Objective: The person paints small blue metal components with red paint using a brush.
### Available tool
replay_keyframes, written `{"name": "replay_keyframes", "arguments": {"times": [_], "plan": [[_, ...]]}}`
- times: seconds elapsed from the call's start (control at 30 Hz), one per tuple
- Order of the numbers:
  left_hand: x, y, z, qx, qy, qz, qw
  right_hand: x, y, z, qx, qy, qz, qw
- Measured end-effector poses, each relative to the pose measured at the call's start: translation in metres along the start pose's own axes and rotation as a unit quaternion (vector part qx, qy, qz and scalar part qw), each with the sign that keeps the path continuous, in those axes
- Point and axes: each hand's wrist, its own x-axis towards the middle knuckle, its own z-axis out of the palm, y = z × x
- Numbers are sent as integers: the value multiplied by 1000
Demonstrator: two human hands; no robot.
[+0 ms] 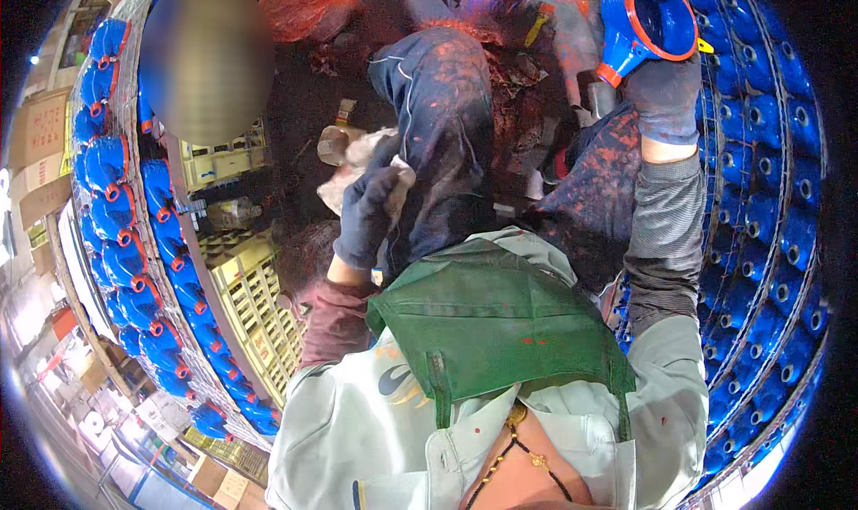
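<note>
My right hand (663,99), in a dark glove, is raised at the upper right. It grips a blue round hollow housing (626,29) with red-orange rims and a short side outlet, its wide opening facing up. Lower down at centre left, my left hand (366,217), also gloved, is closed on a small wad of whitish rag (404,172) above my thigh. A larger pale cloth (344,181) lies just behind that hand, beside a small translucent container (332,143). Fingers of the right hand are partly hidden by the housing.
Racks of blue housings with red rims (112,210) stand along my left. More blue housings (760,170) line mesh shelves close on my right. Yellow plastic crates (259,304) sit at left. A red plastic bag (304,5) and a yellow-handled brush (538,25) lie ahead.
</note>
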Motion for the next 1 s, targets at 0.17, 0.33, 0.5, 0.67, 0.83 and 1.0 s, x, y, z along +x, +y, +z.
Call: {"name": "replay_keyframes", "arguments": {"times": [0.17, 0.33, 0.5, 0.67, 0.83, 1.0], "plan": [[9, -18, -13, -701, -25, -78, 709, 5, -23, 8, -216, -28, -59, 974], [11, -137, -31, -226, 221, -172, 933, 8, -24, 6, -55, -27, -14, 998], [37, -201, -33, 216, 282, -75, 932, 10, -28, 8, -260, -31, -75, 962], [61, -268, -17, 249, 159, -78, 952, 4, -9, -4, -147, -35, -28, 988], [-12, -398, -126, -192, 321, -237, 897, 6, 5, 7, 204, -18, 91, 975], [-43, -378, -75, -133, 339, -237, 901, 20, -56, 30, 504, 90, 209, 833]]}}
